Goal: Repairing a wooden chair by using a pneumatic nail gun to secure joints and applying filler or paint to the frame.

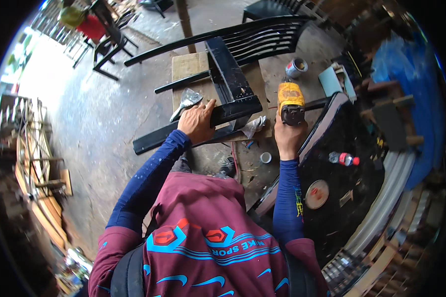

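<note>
Nearest me is my maroon shirt (198, 198), with dark blue sleeves (288, 198) running down both forearms. My left hand (197, 122) lies back-up across a black rail (235, 112) of the slatted chair frame (226, 64); I cannot tell whether its fingers curl underneath. My right hand (290, 136) is closed around the grip of a yellow and black power drill (291, 96), which points away from me, to the right of the rail's end.

On the floor, a red cable (235, 161) runs near my dark shoe (228, 167), and a small pale cup (265, 158) stands to the right of it. Further right, over a dark surface, are a round lid (317, 194) with a red stain and a clear bottle (343, 158) with a red cap.

The chair frame lies on a wooden counter (188, 64) in front of me, its slatted back stretching toward the far side. A scraper (190, 98) with a wide blade lies just beside my left hand, and a crumpled white rag (253, 127) sits by the rail's right end.

Past the drill stands an open can (296, 68), with a pale blue box (337, 81) to its right. Beyond the frame rises a brown post (183, 20), and a dark chair (111, 49) stands far off to the left.
</note>
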`<state>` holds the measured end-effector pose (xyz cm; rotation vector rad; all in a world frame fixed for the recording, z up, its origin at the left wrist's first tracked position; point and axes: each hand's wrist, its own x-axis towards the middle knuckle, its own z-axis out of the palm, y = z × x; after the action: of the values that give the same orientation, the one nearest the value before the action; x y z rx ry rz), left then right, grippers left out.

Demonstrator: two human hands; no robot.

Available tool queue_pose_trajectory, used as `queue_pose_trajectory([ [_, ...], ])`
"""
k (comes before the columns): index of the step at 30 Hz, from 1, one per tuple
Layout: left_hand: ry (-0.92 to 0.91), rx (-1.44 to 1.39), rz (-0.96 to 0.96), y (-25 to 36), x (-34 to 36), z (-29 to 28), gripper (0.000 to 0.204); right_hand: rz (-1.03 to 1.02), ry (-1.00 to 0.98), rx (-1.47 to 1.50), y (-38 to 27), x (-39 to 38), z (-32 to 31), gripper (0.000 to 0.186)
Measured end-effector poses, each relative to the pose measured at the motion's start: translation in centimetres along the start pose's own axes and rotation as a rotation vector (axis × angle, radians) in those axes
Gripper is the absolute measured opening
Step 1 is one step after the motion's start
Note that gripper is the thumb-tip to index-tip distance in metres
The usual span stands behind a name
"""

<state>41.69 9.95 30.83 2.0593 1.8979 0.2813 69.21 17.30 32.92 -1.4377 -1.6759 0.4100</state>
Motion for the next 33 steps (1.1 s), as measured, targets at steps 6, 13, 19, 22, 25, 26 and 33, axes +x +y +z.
queue_pose_trajectory([
  [6,-0.06,-0.374,0.219,-3.7,-0.8,-2.5,0.081,0.236,0.109,0.128,-1.5,-0.8,1.2,0.028],
  [13,-0.353,-0.518,0.37,-11.7,-5.1,-5.9,0.087,0.548,-0.359,-0.11,-11.2,2.7,-1.6,0.035],
  [19,-0.805,-0.768,0.246,-17.2,-6.4,-7.5,0.093,0.816,-0.439,-0.482,-16.8,4.6,0.9,0.035],
  [22,-0.872,-0.793,0.296,-19.3,-5.9,-7.2,0.095,0.731,-0.543,-0.474,-17.9,5.7,1.9,0.029],
  [25,-0.466,-0.731,0.396,-21.6,-3.5,-6.5,0.082,0.812,-0.614,-0.465,-17.7,7.0,3.5,0.014],
  [26,-0.333,-0.626,0.373,-22.4,-1.6,-6.8,0.079,0.818,-0.638,-0.475,-17.7,7.3,3.6,0.016],
  [33,0.413,0.002,0.374,-30.7,15.2,-9.4,0.076,0.966,-0.666,-0.491,-18.1,8.9,4.3,0.014],
])
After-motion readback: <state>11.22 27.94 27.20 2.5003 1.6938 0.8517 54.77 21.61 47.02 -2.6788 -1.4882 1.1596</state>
